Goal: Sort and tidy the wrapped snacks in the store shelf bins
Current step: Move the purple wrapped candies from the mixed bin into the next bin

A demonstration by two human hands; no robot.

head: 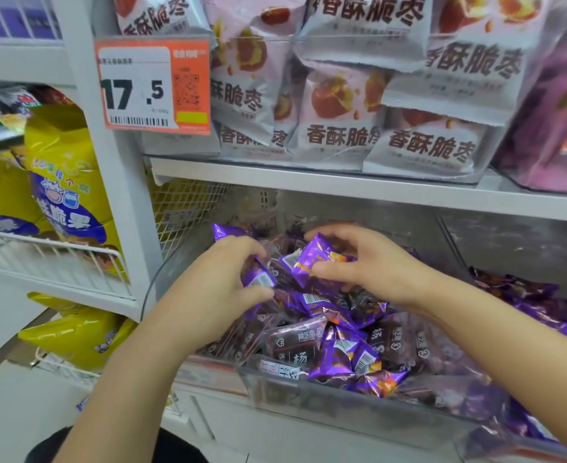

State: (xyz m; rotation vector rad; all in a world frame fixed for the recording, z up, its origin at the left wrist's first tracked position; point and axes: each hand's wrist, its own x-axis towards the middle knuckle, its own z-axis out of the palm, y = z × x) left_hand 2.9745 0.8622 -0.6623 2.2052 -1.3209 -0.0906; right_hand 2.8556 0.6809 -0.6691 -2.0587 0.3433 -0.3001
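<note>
A clear plastic bin [309, 392] on the lower shelf holds a heap of small wrapped snacks, bright purple ones [339, 359] mixed with dark brown ones [295, 342]. My left hand [228, 279] is in the bin's left part, its fingers curled round a purple snack with a barcode [258, 279]. My right hand [359, 259] is over the middle of the heap and grips another purple snack [312, 259] between thumb and fingers. Both hands are close together, a few centimetres apart.
A second bin of purple snacks [543, 315] adjoins on the right. The shelf above [342, 185] carries pale jujube snack bags [342, 105] and an orange price tag [155, 85]. Yellow bags [65, 168] sit in white wire baskets [58, 265] at left.
</note>
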